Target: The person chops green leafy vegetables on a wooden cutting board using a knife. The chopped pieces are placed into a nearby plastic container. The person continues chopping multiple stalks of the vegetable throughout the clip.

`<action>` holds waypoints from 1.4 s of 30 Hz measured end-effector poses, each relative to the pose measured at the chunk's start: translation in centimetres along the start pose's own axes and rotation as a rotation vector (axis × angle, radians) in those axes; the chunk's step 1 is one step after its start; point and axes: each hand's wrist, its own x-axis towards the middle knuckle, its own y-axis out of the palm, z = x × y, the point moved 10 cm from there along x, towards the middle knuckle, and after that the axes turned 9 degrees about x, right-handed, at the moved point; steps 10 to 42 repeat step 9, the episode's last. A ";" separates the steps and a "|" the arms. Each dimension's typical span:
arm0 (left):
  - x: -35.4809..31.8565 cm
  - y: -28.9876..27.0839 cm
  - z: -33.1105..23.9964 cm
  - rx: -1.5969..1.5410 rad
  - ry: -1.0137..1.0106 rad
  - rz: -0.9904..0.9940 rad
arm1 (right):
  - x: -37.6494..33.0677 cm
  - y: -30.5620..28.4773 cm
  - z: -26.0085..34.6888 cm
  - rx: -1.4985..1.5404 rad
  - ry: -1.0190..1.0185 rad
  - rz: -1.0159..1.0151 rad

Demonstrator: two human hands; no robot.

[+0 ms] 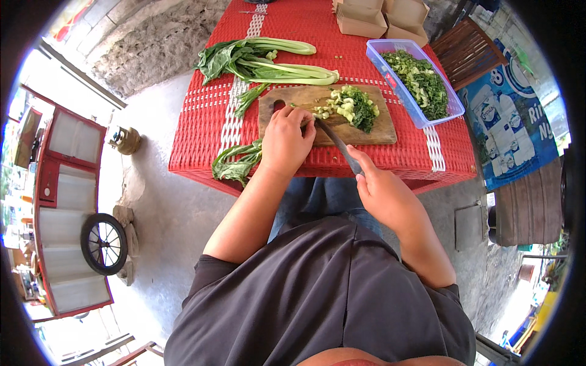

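Observation:
My left hand is curled over the near left part of a wooden cutting board, pressing down a leafy green stalk whose leaves hang off the table's near edge. My right hand grips the handle of a knife; its blade points up toward my left fingers. A pile of chopped greens lies on the board just beyond the blade.
The board rests on a red woven table. Whole bok choy stalks lie behind it. A clear plastic tub with chopped greens stands at right, cardboard boxes at the back. A red-and-white cart with a wheel stands at left.

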 end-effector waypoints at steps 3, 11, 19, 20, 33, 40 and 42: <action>0.0 0.3 0.2 -0.002 -0.017 0.026 | 0.4 -0.1 1.0 -0.048 -0.072 -0.050; -0.1 0.3 0.3 0.011 -0.017 0.024 | 0.3 0.6 0.9 -0.191 0.011 -0.030; -0.1 0.3 0.3 0.011 -0.017 0.024 | 0.3 0.6 0.9 -0.191 0.011 -0.030; -0.1 0.3 0.3 0.011 -0.017 0.024 | 0.3 0.6 0.9 -0.191 0.011 -0.030; -0.1 0.3 0.3 0.011 -0.017 0.024 | 0.3 0.6 0.9 -0.191 0.011 -0.030; -0.1 0.3 0.3 0.011 -0.017 0.024 | 0.3 0.6 0.9 -0.191 0.011 -0.030; -0.1 0.3 0.3 0.011 -0.017 0.024 | 0.3 0.6 0.9 -0.191 0.011 -0.030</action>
